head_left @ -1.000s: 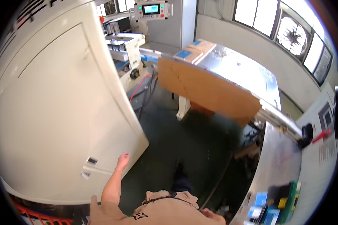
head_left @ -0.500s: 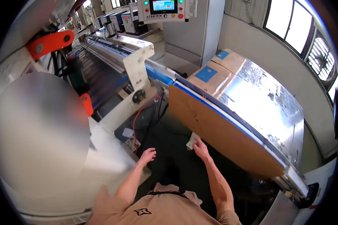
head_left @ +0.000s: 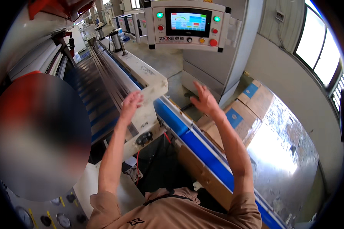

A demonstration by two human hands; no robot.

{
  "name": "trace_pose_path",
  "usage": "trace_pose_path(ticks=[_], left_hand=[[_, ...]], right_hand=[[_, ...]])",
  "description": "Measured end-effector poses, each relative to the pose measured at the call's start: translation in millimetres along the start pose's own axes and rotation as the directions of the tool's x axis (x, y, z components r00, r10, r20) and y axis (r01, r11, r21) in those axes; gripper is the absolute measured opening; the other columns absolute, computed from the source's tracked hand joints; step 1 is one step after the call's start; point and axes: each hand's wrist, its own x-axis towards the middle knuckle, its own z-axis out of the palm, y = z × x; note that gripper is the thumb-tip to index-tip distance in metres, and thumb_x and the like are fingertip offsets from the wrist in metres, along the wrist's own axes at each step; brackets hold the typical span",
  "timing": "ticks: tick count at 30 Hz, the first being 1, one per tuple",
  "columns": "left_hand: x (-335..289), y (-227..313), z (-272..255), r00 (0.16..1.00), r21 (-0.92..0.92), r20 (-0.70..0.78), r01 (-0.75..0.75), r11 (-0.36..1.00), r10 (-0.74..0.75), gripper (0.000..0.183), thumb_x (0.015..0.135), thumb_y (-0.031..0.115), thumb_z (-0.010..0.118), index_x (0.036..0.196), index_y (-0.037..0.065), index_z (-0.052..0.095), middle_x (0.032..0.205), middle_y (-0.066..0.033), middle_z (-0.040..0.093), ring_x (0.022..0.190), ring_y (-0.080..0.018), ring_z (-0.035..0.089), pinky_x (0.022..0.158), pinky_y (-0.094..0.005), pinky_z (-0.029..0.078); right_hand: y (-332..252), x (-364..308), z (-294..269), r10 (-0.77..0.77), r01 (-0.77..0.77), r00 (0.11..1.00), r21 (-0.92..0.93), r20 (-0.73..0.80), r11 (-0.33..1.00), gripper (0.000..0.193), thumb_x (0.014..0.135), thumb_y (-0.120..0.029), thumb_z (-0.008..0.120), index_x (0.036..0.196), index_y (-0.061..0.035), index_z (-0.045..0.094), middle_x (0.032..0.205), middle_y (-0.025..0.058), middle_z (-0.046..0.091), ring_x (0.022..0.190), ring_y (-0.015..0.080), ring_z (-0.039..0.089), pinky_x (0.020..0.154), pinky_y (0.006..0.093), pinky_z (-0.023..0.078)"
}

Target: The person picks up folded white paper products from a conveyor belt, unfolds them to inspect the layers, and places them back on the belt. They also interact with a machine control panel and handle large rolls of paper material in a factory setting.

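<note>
Both my arms reach forward over the machine. My left hand (head_left: 132, 103) hovers in front of the cream metal side bracket (head_left: 145, 82), its fingers loosely bent and apart, with nothing seen in it. To the right, my right hand (head_left: 206, 100) is raised above the blue conveyor belt (head_left: 208, 154), fingers spread and empty. Ahead of the hands hangs a control panel (head_left: 189, 28) with a lit screen, green lamps and red buttons. Neither hand appears to touch the panel. A black knob (head_left: 144, 139) sits low on the bracket, below my left hand.
Brown cartons (head_left: 239, 118) with blue labels stand at the right beside a shiny metal sheet (head_left: 279, 160). Rollers (head_left: 111, 82) run away to the left. A grey cabinet (head_left: 214, 45) stands behind the panel. A red hose (head_left: 137, 164) hangs below the bracket. Gauges (head_left: 63, 220) lie lower left.
Both hands have risen from low near my body and reached forward, the left to the bracket, the right over the belt. The view has tilted up, bringing the whole control panel in.
</note>
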Motion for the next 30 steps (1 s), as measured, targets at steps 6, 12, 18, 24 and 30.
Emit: trace_pose_path(ticks=[6, 12, 18, 24, 30], left_hand=[[134.8, 80.7, -35.7, 0.958, 0.031, -0.239, -0.155, 0.987, 0.158, 0.042, 0.102, 0.032, 0.055, 0.137, 0.008, 0.055, 0.125, -0.0089, 0.065, 0.112, -0.0160, 0.063, 0.091, -0.0306, 0.051], [241.9, 172.5, -15.0, 0.823, 0.137, -0.337, -0.438, 0.888, 0.458, 0.041, 0.101, 0.034, 0.054, 0.132, 0.008, 0.057, 0.118, -0.0038, 0.066, 0.111, -0.0142, 0.062, 0.089, -0.0298, 0.046], [336.2, 210.0, 7.9, 0.792, 0.036, -0.312, -0.541, 0.840, 0.524, 0.031, 0.099, 0.031, 0.054, 0.112, 0.006, 0.067, 0.093, -0.0039, 0.068, 0.082, -0.0110, 0.066, 0.054, -0.0256, 0.046], [346.5, 205.7, 18.0, 0.842, -0.014, -0.279, -0.484, 0.875, 0.461, 0.027, 0.098, 0.023, 0.049, 0.107, 0.007, 0.070, 0.097, -0.0029, 0.066, 0.053, -0.0083, 0.053, 0.045, -0.0208, 0.037], [341.2, 209.7, 13.0, 0.848, -0.065, -0.233, -0.503, 0.862, 0.477, 0.027, 0.096, 0.022, 0.049, 0.108, 0.012, 0.071, 0.100, -0.0012, 0.063, 0.052, -0.0077, 0.051, 0.046, -0.0218, 0.038]], right_hand=[[24.8, 165.1, -28.5, -0.169, 0.147, 0.948, -0.100, -0.269, 0.984, 0.076, 0.082, -0.014, 0.069, 0.149, -0.0050, 0.035, 0.127, 0.0258, 0.052, 0.118, 0.0435, 0.050, 0.101, 0.0461, 0.043], [15.2, 205.3, -41.2, -0.073, 0.028, 0.959, -0.167, -0.272, 0.986, 0.083, 0.083, -0.014, 0.070, 0.153, -0.0058, 0.029, 0.124, 0.0261, 0.050, 0.113, 0.0444, 0.049, 0.098, 0.0489, 0.043], [3.8, 220.1, -30.4, 0.011, -0.063, 0.972, -0.213, -0.234, 0.975, 0.086, 0.083, -0.016, 0.071, 0.156, -0.0082, 0.025, 0.125, 0.0258, 0.049, 0.119, 0.0438, 0.048, 0.101, 0.0492, 0.044], [1.0, 227.6, -22.3, 0.026, -0.112, 0.962, -0.308, -0.272, 0.945, 0.088, 0.081, -0.014, 0.071, 0.156, -0.0111, 0.026, 0.125, 0.0253, 0.049, 0.117, 0.0440, 0.049, 0.101, 0.0489, 0.044], [-13.8, 232.5, -11.2, 0.096, -0.187, 0.951, -0.302, -0.293, 0.935, 0.090, 0.080, -0.010, 0.069, 0.157, -0.0123, 0.023, 0.126, 0.0241, 0.050, 0.117, 0.0416, 0.050, 0.101, 0.0486, 0.043]])
